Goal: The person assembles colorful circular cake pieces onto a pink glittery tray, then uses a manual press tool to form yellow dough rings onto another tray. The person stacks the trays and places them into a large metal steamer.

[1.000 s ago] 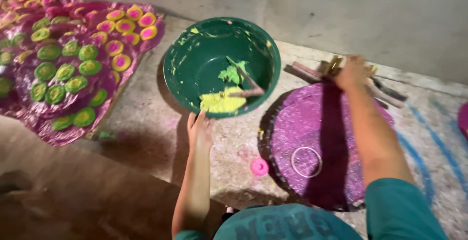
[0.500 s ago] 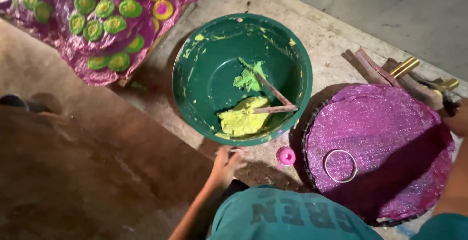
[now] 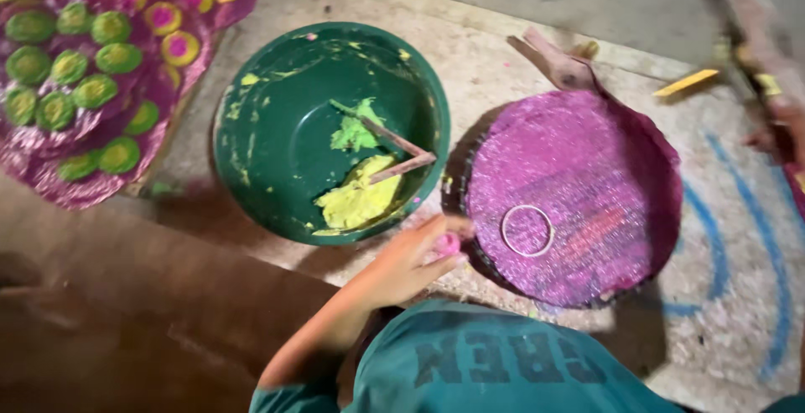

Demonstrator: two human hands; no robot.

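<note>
My left hand reaches to the floor between a green bowl and a round purple glitter disc. Its fingertips close around a small pink piece. The bowl holds a lump of yellow paste, a bit of green paste and two thin sticks. A thin ring lies on the disc. My right hand is a blur at the right edge among some sticks; its grip is unclear.
At the top left, a purple glitter sheet carries several round green pieces and yellow-and-pink ones. A wooden tool and a yellow stick lie beyond the disc. Blue lines mark the floor at right.
My left hand moved right from beside the bowl onto the small pink piece. The view shifted, and my right hand rose into a blur at the right edge.
</note>
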